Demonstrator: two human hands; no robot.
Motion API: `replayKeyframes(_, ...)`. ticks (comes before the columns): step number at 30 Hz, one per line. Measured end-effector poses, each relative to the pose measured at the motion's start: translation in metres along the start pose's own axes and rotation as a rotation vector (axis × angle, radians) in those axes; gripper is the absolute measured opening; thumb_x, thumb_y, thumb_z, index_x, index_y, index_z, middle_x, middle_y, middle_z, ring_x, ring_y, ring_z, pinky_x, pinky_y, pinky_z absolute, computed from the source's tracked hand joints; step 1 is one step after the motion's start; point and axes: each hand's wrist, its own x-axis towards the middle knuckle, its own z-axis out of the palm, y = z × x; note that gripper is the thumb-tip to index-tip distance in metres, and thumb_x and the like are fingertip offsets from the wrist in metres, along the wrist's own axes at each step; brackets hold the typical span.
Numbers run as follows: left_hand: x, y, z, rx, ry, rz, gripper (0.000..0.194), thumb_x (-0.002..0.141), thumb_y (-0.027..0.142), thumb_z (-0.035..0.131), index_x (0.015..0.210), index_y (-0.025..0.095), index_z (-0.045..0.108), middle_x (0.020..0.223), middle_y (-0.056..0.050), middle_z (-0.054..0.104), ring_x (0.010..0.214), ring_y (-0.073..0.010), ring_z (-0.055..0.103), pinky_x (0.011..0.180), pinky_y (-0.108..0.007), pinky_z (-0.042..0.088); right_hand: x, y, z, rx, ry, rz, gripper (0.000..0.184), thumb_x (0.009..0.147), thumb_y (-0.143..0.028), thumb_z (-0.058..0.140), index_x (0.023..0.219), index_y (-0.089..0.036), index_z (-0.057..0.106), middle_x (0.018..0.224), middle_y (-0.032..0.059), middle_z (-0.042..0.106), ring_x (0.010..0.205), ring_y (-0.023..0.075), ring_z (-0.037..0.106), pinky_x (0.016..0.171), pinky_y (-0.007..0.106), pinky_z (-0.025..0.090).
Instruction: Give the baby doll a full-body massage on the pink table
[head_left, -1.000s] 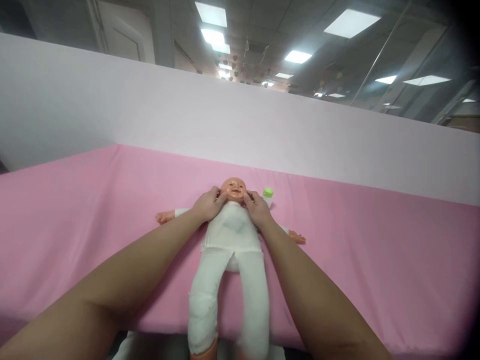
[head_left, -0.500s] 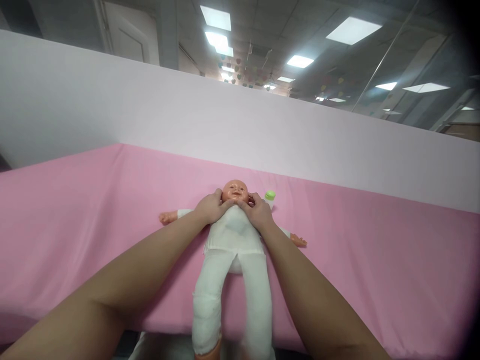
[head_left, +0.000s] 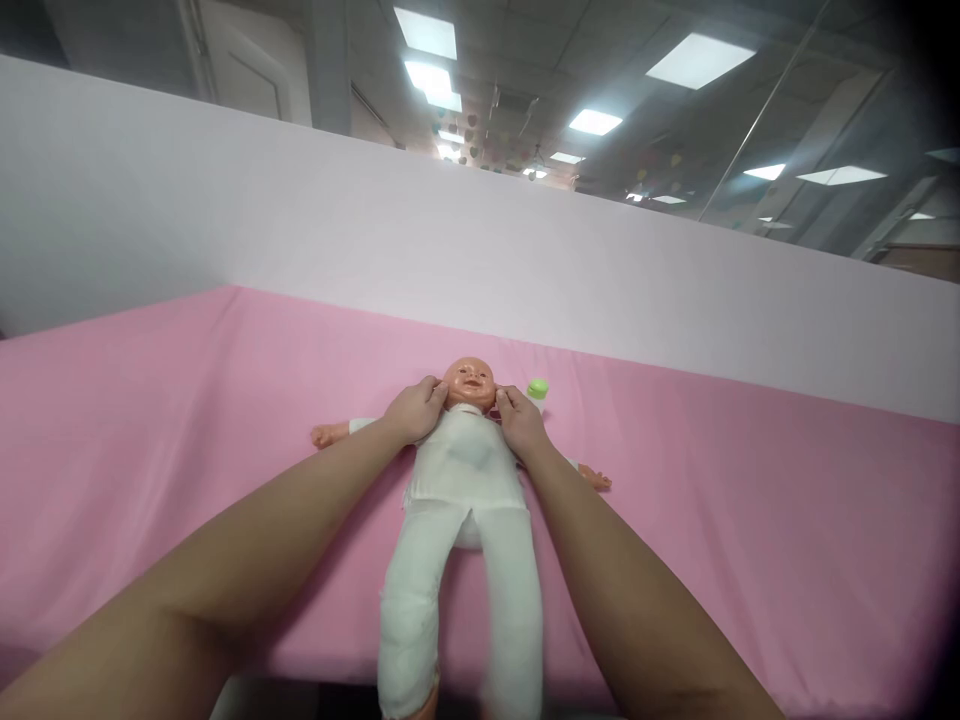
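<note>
Holds a doll [head_left: 471, 455] by the head [head_left: 470, 383], with the left hand [head_left: 415, 412] at 1 ear and the right hand [head_left: 523, 420] at the other, a matched grip apt to balance the head between 2 opposite touches. Grasps on each side with thumb and bent fingers about the ear; cannot tell from here how firmly, nor the exact place of the hidden fingertips. Reaches in with 1 forearm along each flank of the white-clothed body, likely to leave chest and legs unpressed and the face in plain sight. Has the doll flat on its back on the pink sheet [head_left: 750, 530], legs toward the near edge, head toward the white partition [head_left: 480, 250], a placement well suited to a straight reach with both hands. Shows the doll's 2 arms spread wide, perhaps as a brace against rolling. Also has a green-capped bottle [head_left: 538, 388] just beyond the right hand, partly hidden, apparently handy yet clear of the doll.
</note>
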Motion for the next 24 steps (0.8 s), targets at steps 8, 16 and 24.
replayKeyframes(8,-0.006,0.007,-0.001,-0.002,-0.015,-0.045,0.072,0.083,0.086,0.05,0.118,0.023,0.056,0.115,-0.011,0.075,0.1,-0.0328,0.072,0.073,-0.037,0.05,-0.008,-0.018,-0.003,-0.158,-0.029,-0.011,0.064,0.079,-0.071,0.073,0.123,-0.026,0.062,0.11,0.0058,0.075,0.096,0.023,0.071,0.086,0.036,0.055)
replayKeyframes(16,-0.008,0.013,-0.002,0.094,-0.009,-0.034,0.071,0.083,0.088,0.046,0.109,0.023,0.054,0.101,-0.012,0.075,0.09,-0.0338,0.072,0.066,-0.037,0.046,-0.007,-0.016,0.002,-0.234,-0.002,-0.031,0.058,0.08,-0.074,0.07,0.11,-0.026,0.061,0.105,0.0063,0.076,0.093,0.0241,0.071,0.081,0.036,0.054)
replayKeyframes(24,-0.004,0.008,0.0,0.067,-0.019,-0.036,0.067,0.096,0.078,0.031,0.122,0.021,0.054,0.116,-0.016,0.074,0.107,-0.0361,0.07,0.078,-0.038,0.048,-0.006,-0.017,-0.003,-0.17,-0.009,-0.027,0.04,0.094,-0.06,0.06,0.119,-0.028,0.065,0.116,0.0046,0.075,0.105,0.0232,0.07,0.092,0.037,0.052)
